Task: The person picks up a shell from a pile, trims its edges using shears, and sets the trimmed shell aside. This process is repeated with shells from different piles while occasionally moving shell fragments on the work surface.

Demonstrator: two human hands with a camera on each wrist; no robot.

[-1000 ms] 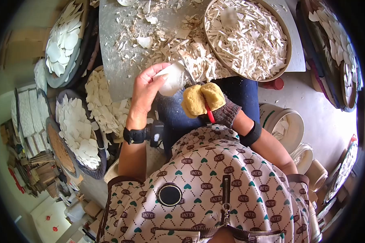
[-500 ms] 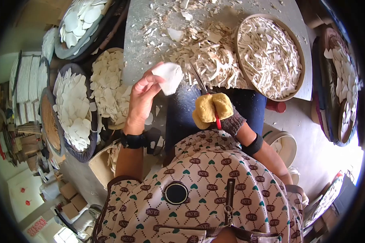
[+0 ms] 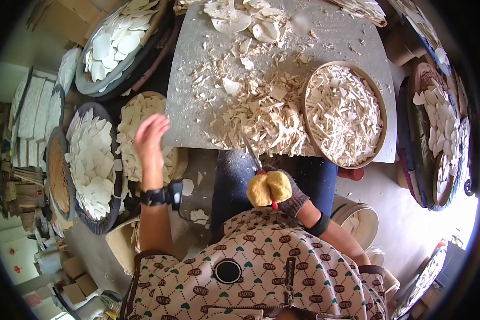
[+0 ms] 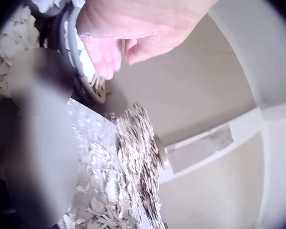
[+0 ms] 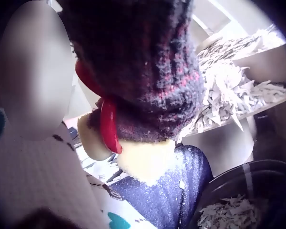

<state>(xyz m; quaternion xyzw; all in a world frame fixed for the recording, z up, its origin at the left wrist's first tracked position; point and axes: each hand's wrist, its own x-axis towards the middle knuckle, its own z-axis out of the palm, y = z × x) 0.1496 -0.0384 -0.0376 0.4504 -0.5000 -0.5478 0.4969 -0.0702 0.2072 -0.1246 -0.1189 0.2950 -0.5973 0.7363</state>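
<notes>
The right hand (image 3: 293,195), gloved, has its grip curled round the red-handled scissors (image 3: 255,158), with yellow foam (image 3: 260,190) bulging over the fingers. The blades point past the front edge of the worktop (image 3: 186,112) toward a heap of pale scraps (image 3: 277,117); whether they touch it cannot be told. The bare left hand (image 3: 150,137) has its fingers relaxed and extended, beyond the worktop's left edge and well apart from the scissors, and in the head view it overlaps a basket (image 3: 182,160). Along that left edge runs a bare grey strip flecked with crumbs, while on the right a round tray (image 3: 304,109) of chips reaches the front edge, just beside the heap. Below that edge are two trouser legs (image 3: 229,181), with floor on either side. Counted out, there is one pair of scissors, one round tray on the worktop, one large white bucket (image 3: 342,212) near the right forearm, and, at left, the basket, a dark-rimmed tray (image 3: 115,192) and a grey-rimmed tray (image 3: 83,84), three containers of flat pale pieces.
</notes>
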